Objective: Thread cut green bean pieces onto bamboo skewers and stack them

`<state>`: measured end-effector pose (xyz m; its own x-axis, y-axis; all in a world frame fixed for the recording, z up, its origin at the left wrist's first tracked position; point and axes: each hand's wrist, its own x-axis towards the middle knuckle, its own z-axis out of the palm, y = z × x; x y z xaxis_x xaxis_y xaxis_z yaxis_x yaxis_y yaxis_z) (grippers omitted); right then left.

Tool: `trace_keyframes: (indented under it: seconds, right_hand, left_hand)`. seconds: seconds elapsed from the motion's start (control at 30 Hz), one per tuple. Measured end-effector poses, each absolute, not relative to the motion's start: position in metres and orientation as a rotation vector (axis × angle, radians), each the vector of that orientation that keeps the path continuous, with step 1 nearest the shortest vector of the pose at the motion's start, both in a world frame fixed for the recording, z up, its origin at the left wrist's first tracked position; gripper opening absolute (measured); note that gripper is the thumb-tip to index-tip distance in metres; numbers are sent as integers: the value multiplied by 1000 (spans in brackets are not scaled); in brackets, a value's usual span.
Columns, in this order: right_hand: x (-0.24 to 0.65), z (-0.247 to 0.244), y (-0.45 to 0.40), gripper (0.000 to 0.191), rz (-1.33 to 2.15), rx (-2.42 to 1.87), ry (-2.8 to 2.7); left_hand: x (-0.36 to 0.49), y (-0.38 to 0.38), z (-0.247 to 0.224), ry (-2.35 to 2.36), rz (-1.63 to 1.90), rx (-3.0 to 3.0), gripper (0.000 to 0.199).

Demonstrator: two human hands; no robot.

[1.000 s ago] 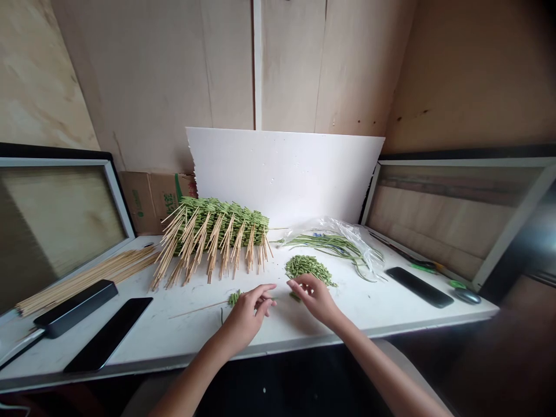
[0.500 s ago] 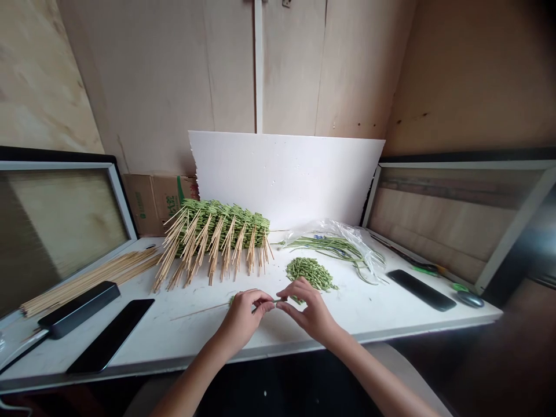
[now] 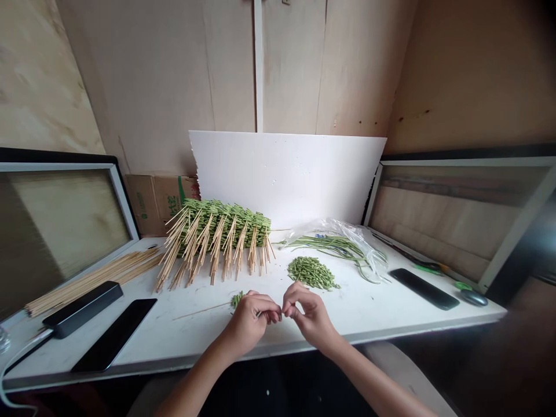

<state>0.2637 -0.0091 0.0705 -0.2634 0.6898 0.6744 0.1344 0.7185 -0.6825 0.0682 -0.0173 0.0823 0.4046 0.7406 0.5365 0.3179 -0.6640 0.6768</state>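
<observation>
My left hand [image 3: 254,315] is closed near the front edge of the table, its fingers curled round something too small to make out. Its fingertips nearly meet those of my right hand [image 3: 306,310], which is pinched, the contents of the pinch hidden. Just behind my left hand lies a small cluster of green pieces [image 3: 237,299] with a thin stick [image 3: 202,311] reaching left from it. A heap of short cut green stems [image 3: 311,272] sits behind my right hand. Skewered green stems [image 3: 226,223] are stacked at the back left, their sticks pointing forward.
Loose sticks [image 3: 95,275], a black box [image 3: 82,308] and a black phone [image 3: 115,335] lie left. Long green stems [image 3: 330,244] in a clear bag [image 3: 365,243] are behind the heap. A second phone [image 3: 423,288] and a mouse [image 3: 473,297] lie right. A white board [image 3: 286,179] stands behind.
Both hands have moved slightly down, and their fingers have curled in more. The green piece seen between them before is now hidden. The small cluster behind my left hand shows more.
</observation>
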Motion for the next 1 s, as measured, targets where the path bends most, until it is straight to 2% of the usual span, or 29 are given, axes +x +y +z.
trace_keyframes:
  seconds: [0.1,0.3,0.47,0.7,1.0]
  right_hand:
    - [276,74,2,26,641,-709,-1735]
    - [320,64,43,31,239,-1090,-1841]
    - [328,46,52,28,273,-1310,-1900]
    - [320,50,42,32,265,-1321,-1952]
    - [318,48,45,59,267,-1374,-1908]
  left_hand:
    - [67,-17,83,825,1200,2072,28]
    - [66,-12,79,903,1232,2004,21]
    - [65,-11,77,949,1225,2028,17]
    - [65,-10,77,978,1210,2034,16]
    - [64,-9,75,1002,1170,2018,18]
